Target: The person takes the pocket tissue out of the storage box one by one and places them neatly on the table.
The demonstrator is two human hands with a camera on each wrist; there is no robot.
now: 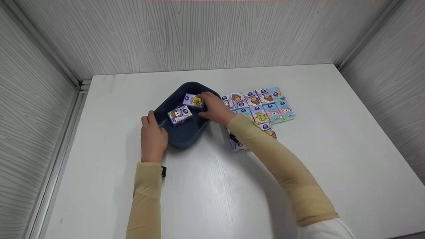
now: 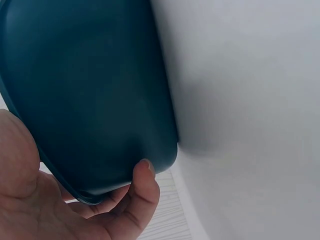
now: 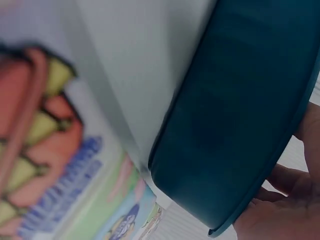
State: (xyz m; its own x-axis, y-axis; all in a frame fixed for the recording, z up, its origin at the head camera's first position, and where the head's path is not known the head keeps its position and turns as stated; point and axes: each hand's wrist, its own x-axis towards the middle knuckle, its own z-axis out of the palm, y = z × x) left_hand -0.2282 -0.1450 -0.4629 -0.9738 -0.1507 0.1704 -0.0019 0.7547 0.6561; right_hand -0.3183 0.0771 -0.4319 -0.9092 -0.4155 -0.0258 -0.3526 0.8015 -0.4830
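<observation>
A dark teal plastic basin (image 1: 181,141) stands on the table, turned at an angle. My left hand (image 1: 153,139) grips its left rim; in the left wrist view, curled fingers press the outer wall of the basin (image 2: 95,100). Inside lie a small purple-and-white carton with a cat picture (image 1: 180,115) and another small carton with a yellow character (image 1: 193,100). My right hand (image 1: 215,108) reaches over the right rim and pinches the yellow-character carton's right end between thumb and fingers. In the right wrist view, the basin wall (image 3: 225,115) hides the fingertips.
Right of the basin, several similar small cartons (image 1: 262,114) lie side by side in rows on the white table (image 1: 332,149). My right forearm partly covers the nearest row. Grey wood-grain panels (image 1: 212,36) enclose the table at the back and sides.
</observation>
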